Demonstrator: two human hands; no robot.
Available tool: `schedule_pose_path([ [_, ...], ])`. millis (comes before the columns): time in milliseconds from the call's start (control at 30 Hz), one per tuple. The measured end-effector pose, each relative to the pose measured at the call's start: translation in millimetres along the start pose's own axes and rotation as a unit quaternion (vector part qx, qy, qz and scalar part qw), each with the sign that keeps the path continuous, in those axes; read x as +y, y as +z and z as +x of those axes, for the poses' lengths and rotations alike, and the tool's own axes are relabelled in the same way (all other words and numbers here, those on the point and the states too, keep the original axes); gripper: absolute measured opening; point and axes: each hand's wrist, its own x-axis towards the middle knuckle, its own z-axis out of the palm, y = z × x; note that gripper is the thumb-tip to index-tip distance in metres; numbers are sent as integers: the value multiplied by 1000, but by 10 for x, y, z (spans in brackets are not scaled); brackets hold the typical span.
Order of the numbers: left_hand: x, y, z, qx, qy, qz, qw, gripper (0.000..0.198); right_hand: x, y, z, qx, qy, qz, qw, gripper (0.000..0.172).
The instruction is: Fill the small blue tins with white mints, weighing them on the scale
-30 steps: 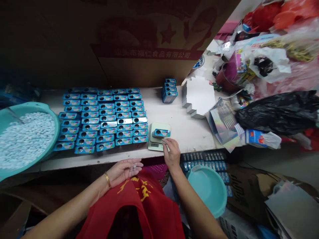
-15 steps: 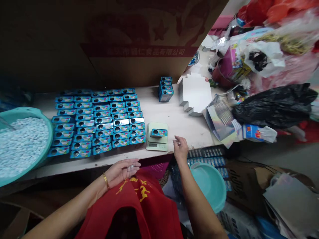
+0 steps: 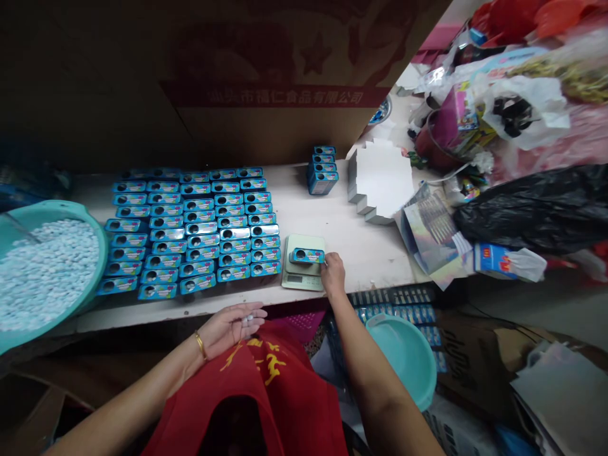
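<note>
My left hand (image 3: pixel 236 324) rests palm up at the front edge of the table, holding a few small pale candies (image 3: pixel 247 318) in its fingers. A small blue candy box (image 3: pixel 308 255) with a round dark hole in its top stands on a pale green digital scale (image 3: pixel 304 280). My right hand (image 3: pixel 333 273) is at the right end of this box, its curled fingers against it. Left of the scale, several rows of matching blue boxes (image 3: pixel 202 240) stand upright. A turquoise basin (image 3: pixel 97 253) full of pale candies, with a metal scoop handle, stands at the far left.
A short row of blue boxes (image 3: pixel 323 180) stands behind the scale. Flat white cartons (image 3: pixel 384 177) are stacked to its right. A large brown carton (image 3: pixel 266 133) walls off the back. Bags and a black plastic bag (image 3: pixel 532 206) crowd the right. Below sits another turquoise basin (image 3: pixel 403 354).
My right hand has moved left and slightly up, from beside the scale to the box on it. My left hand stays in place with the candies. The view has shifted slightly.
</note>
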Motion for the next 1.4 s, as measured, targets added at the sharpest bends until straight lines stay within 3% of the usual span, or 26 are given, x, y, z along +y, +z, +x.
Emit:
schedule_pose_path([
  [100, 1, -10, 7, -1, 3, -5, 1000, 33, -80, -116, 21, 17, 0, 11, 1000, 19],
  [233, 12, -21, 30, -2, 5, -9, 1000, 33, -396, -402, 45, 66, -38, 88, 993, 18],
  [400, 28, -14, 62, -9, 5, -15, 1000, 33, -701, -559, 88, -15, -152, 89, 984, 17],
  [567, 77, -50, 31, 2, 17, -31, 999, 32, -609, -519, 53, -85, -170, -5, 982, 43],
  [633, 106, -81, -3, 10, 25, -42, 999, 31, -582, -488, 113, -116, -182, -16, 976, 41],
  [733, 134, -153, -56, 20, 34, -68, 997, 31, -630, -402, 457, -103, -189, -16, 977, 36],
  [833, 120, -264, -118, 48, 52, -103, 992, 32, -779, -207, 1090, -48, -183, -29, 982, 35],
  [967, 58, -407, -231, 94, 80, -148, 981, 34, -1076, 283, 1946, -17, -178, -49, 983, 37],
  [1067, 32, -462, -290, 112, 84, -173, 975, 33, -1236, 610, 2282, -37, -204, -53, 977, 37],
  [1167, 40, -486, -288, 123, 84, -183, 972, 32, -1171, 633, 2351, -27, -208, -67, 976, 39],
  [1300, 49, -489, -225, 129, 86, -189, 970, 32, -770, 259, 2289, 42, -155, -103, 982, 33],
  [1400, 36, -432, -185, 124, 83, -186, 971, 31, -498, 35, 2274, 57, -136, -148, 978, 28],
])
